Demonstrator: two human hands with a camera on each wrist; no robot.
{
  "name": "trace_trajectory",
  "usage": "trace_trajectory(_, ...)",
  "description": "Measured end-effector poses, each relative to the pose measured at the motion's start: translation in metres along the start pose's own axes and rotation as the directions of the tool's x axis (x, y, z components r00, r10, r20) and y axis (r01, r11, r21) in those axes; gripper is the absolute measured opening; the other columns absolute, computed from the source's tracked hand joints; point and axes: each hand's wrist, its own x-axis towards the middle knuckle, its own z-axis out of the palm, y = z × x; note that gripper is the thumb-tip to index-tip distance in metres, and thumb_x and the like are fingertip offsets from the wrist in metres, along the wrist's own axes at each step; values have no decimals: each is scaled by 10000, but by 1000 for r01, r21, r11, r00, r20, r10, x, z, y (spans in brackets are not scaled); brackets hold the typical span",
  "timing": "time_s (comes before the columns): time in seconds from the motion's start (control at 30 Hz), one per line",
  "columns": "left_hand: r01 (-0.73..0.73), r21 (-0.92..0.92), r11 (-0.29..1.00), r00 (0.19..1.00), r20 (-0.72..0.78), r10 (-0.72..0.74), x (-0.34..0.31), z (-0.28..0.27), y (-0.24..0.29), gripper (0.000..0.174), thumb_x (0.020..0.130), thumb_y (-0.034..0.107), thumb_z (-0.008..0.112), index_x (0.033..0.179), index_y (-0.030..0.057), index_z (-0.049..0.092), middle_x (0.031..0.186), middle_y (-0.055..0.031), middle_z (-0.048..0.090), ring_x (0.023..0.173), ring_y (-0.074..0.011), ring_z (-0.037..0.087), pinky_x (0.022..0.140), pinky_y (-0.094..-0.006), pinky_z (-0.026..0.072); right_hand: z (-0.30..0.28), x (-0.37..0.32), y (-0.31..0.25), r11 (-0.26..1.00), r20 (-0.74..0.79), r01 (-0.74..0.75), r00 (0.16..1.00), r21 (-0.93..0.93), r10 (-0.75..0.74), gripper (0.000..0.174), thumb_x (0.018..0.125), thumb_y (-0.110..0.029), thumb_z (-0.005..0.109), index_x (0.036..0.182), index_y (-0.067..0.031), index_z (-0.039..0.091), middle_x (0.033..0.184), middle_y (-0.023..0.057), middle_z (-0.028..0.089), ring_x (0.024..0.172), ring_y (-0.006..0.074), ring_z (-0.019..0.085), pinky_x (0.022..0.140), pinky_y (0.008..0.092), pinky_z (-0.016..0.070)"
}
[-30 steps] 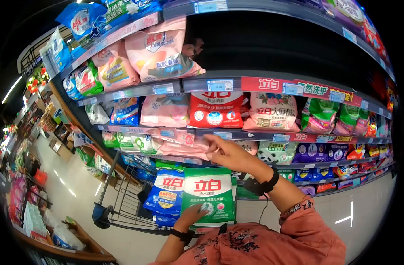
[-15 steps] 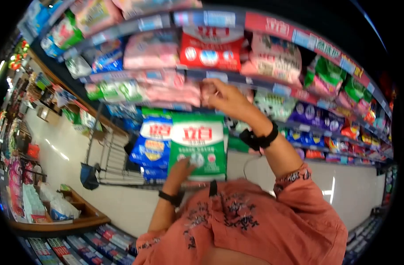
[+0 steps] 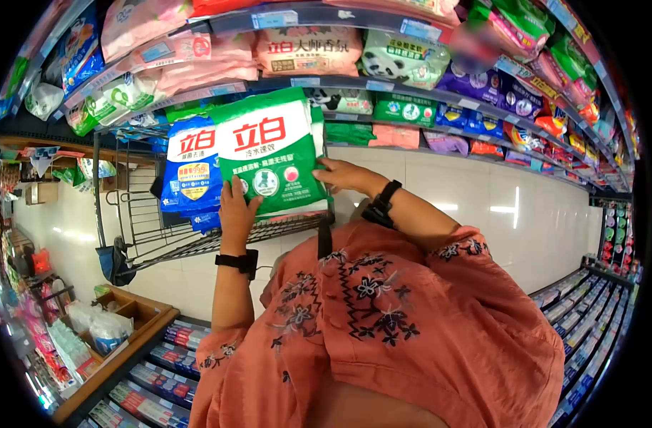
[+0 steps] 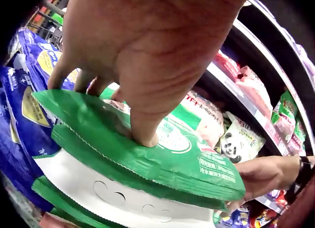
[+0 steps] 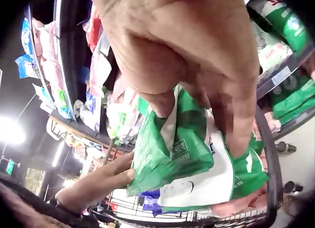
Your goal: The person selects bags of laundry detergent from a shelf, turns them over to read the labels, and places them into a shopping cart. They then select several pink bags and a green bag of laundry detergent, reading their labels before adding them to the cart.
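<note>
A green-and-white bag with red lettering lies on top of other bags in a wire cart, beside blue bags. The left hand rests on the green bag's lower left part; in the left wrist view its thumb and fingers press the bag's front. At the bag's right edge is the right hand. In the right wrist view the right hand grips the green bag's side, thumb on the front and fingers behind, over a white-and-green bag beneath.
Shelves of detergent bags run along the far side, with panda-print bags among them. The wire cart has a dark blue pouch at its left corner. A wooden display bin stands at the lower left.
The right hand has come down from the pink bags on the shelf to the green bag's right edge. The head view has tilted downward. The left hand stays on the green bag.
</note>
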Motion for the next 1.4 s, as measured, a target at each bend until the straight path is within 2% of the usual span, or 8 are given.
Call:
trace_trajectory(0.13, -5, 15, 1000, 1000, 4, 5, 0, 4, -5, 853, 843, 392, 766, 1511, 43, 365, 1468, -347, 408, 1338, -506, 424, 1048, -554, 418, -1, 11, 12, 998, -44, -15, 999, -57, 13, 662, 964, -456, 590, 1438, -14, 454, 1073, 164, 664, 882, 239, 655, 682, 370, 555)
trace_trajectory(0.27, 31, 37, 999, 999, 38, -32, 4, -3, 2, 859, 831, 396, 778, 1506, 49, 376, 1471, -328, 417, 1333, -481, 444, 1046, -551, 419, -6, 15, 31, 984, -79, 61, 994, -166, -75, 693, 948, -451, 601, 1453, -7, 433, 1109, 187, 677, 955, 260, 676, 747, 379, 553)
trace_trajectory(0.37, 30, 58, 998, 999, -18, -29, 1, -13, 30, 869, 821, 405, 784, 1507, 58, 379, 1471, -319, 424, 1334, -463, 451, 1050, -546, 417, -11, 15, 39, 986, 9, -31, 999, -166, 33, 811, 944, -464, 626, 1552, -44, 293, 1319, 187, 599, 1037, 260, 645, 802, 382, 583)
trace_trajectory(0.5, -69, 21, 997, 994, -85, 71, 3, -3, 76, 828, 817, 429, 780, 1478, 65, 440, 1474, -311, 429, 1350, -449, 441, 1070, -539, 394, -36, -31, 44, 990, 87, -88, 991, -112, 98, 729, 953, -411, 626, 1514, -33, 352, 1240, 173, 636, 998, 249, 665, 768, 366, 585)
trace_trajectory(0.67, 37, -3, 999, 998, -57, -37, 6, 5, 82, 779, 823, 427, 778, 1466, 106, 477, 1499, -312, 406, 1384, -449, 415, 1096, -532, 377, -71, -62, 72, 987, 65, -160, 985, -22, 162, 653, 977, -359, 599, 1476, 4, 388, 1147, 152, 657, 925, 239, 680, 729, 355, 581)
trace_trajectory(0.97, 103, 13, 995, 995, -1, -103, 10, 1, 88, 807, 806, 430, 789, 1477, 128, 457, 1516, -294, 393, 1402, -436, 404, 1090, -521, 404, -87, -73, 66, 994, 135, -93, 987, 58, 85, 628, 988, -357, 577, 1464, 13, 400, 1155, 167, 640, 949, 261, 685, 754, 363, 579)
trace_trajectory(1.27, 6, -79, 997, 999, 35, -3, 13, -14, 73, 739, 829, 398, 775, 1440, 85, 503, 1439, -306, 473, 1336, -446, 470, 1077, -488, 426, -59, -45, 70, 993, 74, -90, 994, 80, 84, 684, 985, -387, 564, 1503, 5, 353, 1293, 218, 585, 1080, 315, 655, 830, 397, 576)
trace_trajectory(1.4, -138, -55, 989, 989, -67, 134, 15, -31, 55, 657, 857, 345, 753, 1408, 64, 534, 1403, -304, 508, 1303, -450, 496, 1063, -487, 438, -28, -22, 66, 978, -36, -170, 984, 122, 175, 715, 985, -398, 557, 1533, -7, 315, 1356, 202, 557, 1112, 314, 634, 887, 407, 558)
